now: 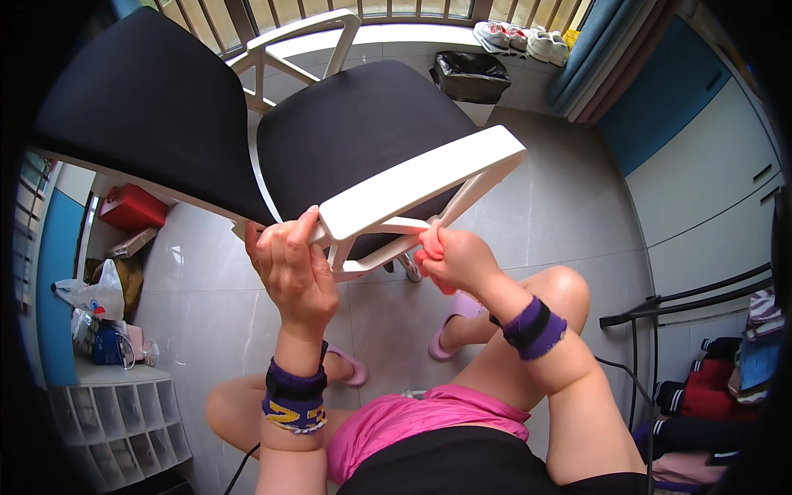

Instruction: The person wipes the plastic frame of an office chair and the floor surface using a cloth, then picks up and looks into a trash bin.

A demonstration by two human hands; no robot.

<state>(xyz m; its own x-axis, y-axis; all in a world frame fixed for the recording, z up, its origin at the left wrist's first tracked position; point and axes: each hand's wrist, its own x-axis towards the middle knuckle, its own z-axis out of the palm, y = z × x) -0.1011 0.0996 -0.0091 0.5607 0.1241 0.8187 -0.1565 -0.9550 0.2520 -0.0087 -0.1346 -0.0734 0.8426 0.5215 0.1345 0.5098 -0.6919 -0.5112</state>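
Note:
Before me stands an office chair with a black backrest (154, 111), a black seat (365, 136) and white plastic armrests. My left hand (294, 269) grips the white frame at the rear end of the near armrest (421, 179), close to the backrest's lower edge. In my right hand (461, 260) is a bunched pink cloth (433, 242), pressed against the strut (405, 226) under that armrest. The fingers hide part of the cloth. Across the seat, the far armrest (303, 31) rises beside the window.
A bin with a black liner (471, 74) stands below the sill, where several shoes (520, 40) rest. Left are a red box (133, 207), a plastic bag (102, 291) and a clear drawer organizer (124, 421). A black metal rack (631, 315) and folded clothes (711, 396) are at right.

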